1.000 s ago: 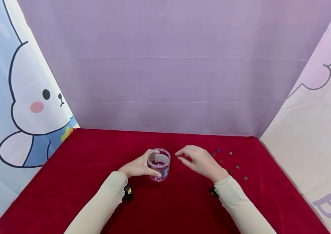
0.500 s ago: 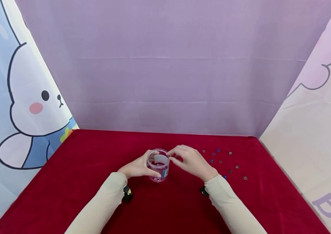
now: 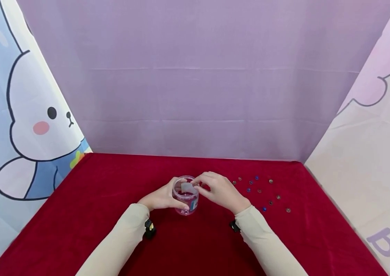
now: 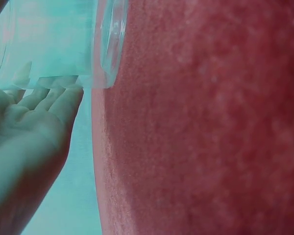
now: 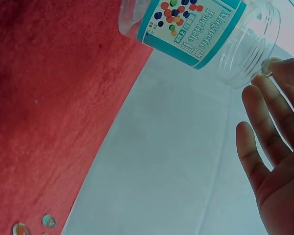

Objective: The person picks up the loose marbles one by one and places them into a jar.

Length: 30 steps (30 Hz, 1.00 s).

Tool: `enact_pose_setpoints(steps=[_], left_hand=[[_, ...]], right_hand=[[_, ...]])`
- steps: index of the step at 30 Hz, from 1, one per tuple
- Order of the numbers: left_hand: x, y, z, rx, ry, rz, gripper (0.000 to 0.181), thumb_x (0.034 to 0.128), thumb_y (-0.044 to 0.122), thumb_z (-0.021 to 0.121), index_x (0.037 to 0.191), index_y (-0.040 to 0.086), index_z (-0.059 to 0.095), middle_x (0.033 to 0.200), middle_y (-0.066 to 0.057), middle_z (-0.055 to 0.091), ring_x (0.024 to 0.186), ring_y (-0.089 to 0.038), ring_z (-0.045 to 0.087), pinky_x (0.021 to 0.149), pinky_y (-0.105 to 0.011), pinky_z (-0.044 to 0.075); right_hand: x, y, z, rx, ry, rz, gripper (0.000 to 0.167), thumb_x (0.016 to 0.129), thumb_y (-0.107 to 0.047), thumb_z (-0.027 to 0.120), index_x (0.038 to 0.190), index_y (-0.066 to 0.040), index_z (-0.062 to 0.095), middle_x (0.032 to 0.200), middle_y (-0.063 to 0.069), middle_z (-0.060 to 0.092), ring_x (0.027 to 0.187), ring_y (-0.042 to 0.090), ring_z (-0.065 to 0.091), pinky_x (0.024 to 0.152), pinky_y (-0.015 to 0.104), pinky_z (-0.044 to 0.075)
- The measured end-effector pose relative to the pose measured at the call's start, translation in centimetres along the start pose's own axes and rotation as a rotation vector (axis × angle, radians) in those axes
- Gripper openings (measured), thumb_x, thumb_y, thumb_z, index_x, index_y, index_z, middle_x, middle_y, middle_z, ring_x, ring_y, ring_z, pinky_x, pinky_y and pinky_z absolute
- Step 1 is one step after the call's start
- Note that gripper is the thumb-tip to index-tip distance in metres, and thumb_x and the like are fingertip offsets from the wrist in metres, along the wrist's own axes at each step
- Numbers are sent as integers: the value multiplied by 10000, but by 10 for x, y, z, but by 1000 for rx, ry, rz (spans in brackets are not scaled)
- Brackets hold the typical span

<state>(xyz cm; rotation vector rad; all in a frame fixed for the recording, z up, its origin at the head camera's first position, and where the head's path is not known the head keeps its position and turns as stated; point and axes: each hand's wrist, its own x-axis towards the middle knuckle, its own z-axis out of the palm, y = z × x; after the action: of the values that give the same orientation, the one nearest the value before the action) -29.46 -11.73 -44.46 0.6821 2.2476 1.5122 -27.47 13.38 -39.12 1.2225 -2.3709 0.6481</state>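
A clear plastic jar (image 3: 193, 202) without a lid stands upright on the red cloth, near the middle of the head view. My left hand (image 3: 162, 197) grips its side, the thumb across the front and the fingers behind. In the right wrist view a label (image 5: 191, 29) with coloured dots wraps the jar. My right hand (image 3: 219, 191) is at the jar's mouth, fingertips over the right rim. Between its thumb and fingertip it pinches a small clear glass marble (image 5: 267, 67). How many marbles lie inside the jar, if any, I cannot tell.
Several loose marbles lie scattered on the red cloth (image 3: 167, 245) to the right of my right hand, among them a blue marble (image 3: 264, 209) and a brownish marble (image 3: 288, 210). A purple curtain (image 3: 195, 96) hangs behind the table, with printed sheets on both sides.
My right hand has moved left, from beside the jar to over its rim, with the marble in its fingers. More loose marbles have come into sight behind it. The left hand keeps its hold.
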Motion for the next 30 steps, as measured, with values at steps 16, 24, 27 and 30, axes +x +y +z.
enact_pose_setpoints(steps=[16,24,27,30], left_hand=[[-1,2,0,-5,-2,-5,928,790,267,874,1489,153,275,1392,-41,482,1283,-230,449,1039,-462,434],[-2,1,0,7,13,-6,923,781,279,879,1480,153,290,1383,-37,489,1279,-227,451,1042,-470,430],[-2,0,-1,13,14,-1,920,777,279,883,1474,151,296,1379,-33,494,1277,-224,454,1045,-465,425],[-2,0,0,16,13,5,923,774,275,885,1475,151,297,1385,-36,493,1279,-221,453,1048,-462,419]], right_hand=[[-2,-2,-2,-15,7,-12,225,853,-102,813,1067,-113,744,1012,-38,690,890,143,639,780,240,549],[-4,-1,-7,-42,-22,20,203,881,-152,794,1077,-131,744,1026,-44,692,915,135,645,800,250,550],[-7,0,-11,-57,-22,26,192,892,-176,786,1077,-141,744,1027,-49,689,903,138,647,789,254,552],[-11,2,-14,-80,-24,29,179,903,-203,776,1073,-156,744,1021,-59,685,893,120,640,784,246,548]])
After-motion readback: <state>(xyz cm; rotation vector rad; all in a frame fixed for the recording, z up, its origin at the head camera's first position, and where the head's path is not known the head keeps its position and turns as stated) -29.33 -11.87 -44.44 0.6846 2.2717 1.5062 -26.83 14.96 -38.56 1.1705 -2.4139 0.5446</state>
